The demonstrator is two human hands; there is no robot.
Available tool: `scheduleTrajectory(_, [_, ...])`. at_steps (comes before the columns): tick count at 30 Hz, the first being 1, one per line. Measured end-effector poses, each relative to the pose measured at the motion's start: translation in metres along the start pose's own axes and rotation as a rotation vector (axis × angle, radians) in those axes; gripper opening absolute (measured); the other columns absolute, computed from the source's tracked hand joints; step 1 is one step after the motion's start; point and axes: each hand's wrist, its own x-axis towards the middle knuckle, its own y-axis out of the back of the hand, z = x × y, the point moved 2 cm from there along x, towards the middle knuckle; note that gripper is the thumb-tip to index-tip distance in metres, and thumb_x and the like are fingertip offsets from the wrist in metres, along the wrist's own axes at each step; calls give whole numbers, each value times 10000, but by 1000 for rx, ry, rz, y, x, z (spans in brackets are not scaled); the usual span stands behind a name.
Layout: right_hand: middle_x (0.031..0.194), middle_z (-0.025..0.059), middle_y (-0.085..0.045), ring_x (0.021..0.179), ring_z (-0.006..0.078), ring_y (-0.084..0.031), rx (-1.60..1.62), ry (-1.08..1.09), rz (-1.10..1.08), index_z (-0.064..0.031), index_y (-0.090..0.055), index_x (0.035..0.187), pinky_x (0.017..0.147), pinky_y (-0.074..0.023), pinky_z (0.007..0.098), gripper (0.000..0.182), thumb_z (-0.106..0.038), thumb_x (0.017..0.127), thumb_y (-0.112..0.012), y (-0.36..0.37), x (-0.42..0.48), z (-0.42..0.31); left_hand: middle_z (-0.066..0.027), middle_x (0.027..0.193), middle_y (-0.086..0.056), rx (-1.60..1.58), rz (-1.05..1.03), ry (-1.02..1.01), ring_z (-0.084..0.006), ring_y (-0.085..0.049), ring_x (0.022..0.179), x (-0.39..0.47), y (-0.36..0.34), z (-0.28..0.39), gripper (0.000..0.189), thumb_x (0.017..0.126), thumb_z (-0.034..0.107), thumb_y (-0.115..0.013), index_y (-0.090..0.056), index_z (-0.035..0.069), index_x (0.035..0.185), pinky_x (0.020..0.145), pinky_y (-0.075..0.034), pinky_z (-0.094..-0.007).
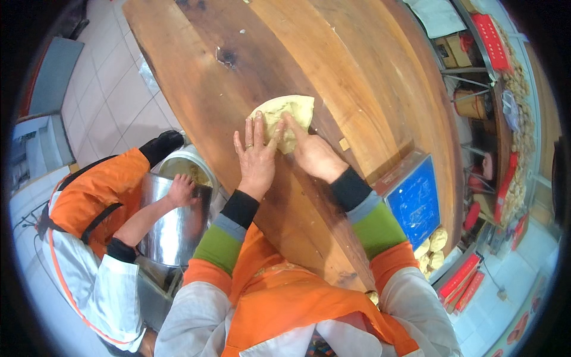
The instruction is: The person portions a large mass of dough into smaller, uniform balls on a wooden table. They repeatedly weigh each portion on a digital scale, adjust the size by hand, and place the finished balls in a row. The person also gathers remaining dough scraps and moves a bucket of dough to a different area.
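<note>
A flattened, fan-shaped piece of pale yellow dough (304, 109) lies on the wooden table (276, 49). Its upper edge is rounded and its surface looks uneven. My left hand (257, 156) rests on the dough's left part, palm down with fingers spread, and a ring shows on one finger. From the lower right, my right hand (315, 154) touches the dough with its extended index finger, near my left hand's fingertips. The other right fingers are curled under, and what they may hold is hidden.
A blue-topped box (415, 196) and several dough balls (438, 238) sit at right. Left of the table, a co-worker's hand (182, 191) is at a shiny metal cylinder (171, 227) beside a white bucket (207, 158). Shelving (486, 102) stands along the right.
</note>
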Motion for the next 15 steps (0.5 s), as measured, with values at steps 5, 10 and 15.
scheduleTrajectory(5, [722,43,-533,645,135,-533,878,-115,72,-116,-428,1317,603,-459,251,484,0,847,-417,20,-1,4,-133,1485,-158,-622,-34,151,-295,-200,1360,2,12,-5,686,688,-80,-461,-491,227,1300,1077,-172,-436])
scheduleTrajectory(10, [1200,159,-485,1066,300,-462,154,227,558,-116,-480,1276,933,-342,410,528,-16,759,-521,23,-8,-16,-96,1491,-168,-1428,-19,374,-217,-152,1380,4,20,-17,721,638,-123,-382,-447,93,1323,1104,-144,-306])
scheduleTrajectory(15, [1421,129,-314,1328,319,-234,-291,254,359,-203,-420,1338,1078,-139,513,565,-235,798,-581,-7,-2,-13,-95,1474,-224,-1613,-2,395,-196,-143,1382,4,18,-21,716,647,-122,-395,-396,45,1343,1115,-128,-321])
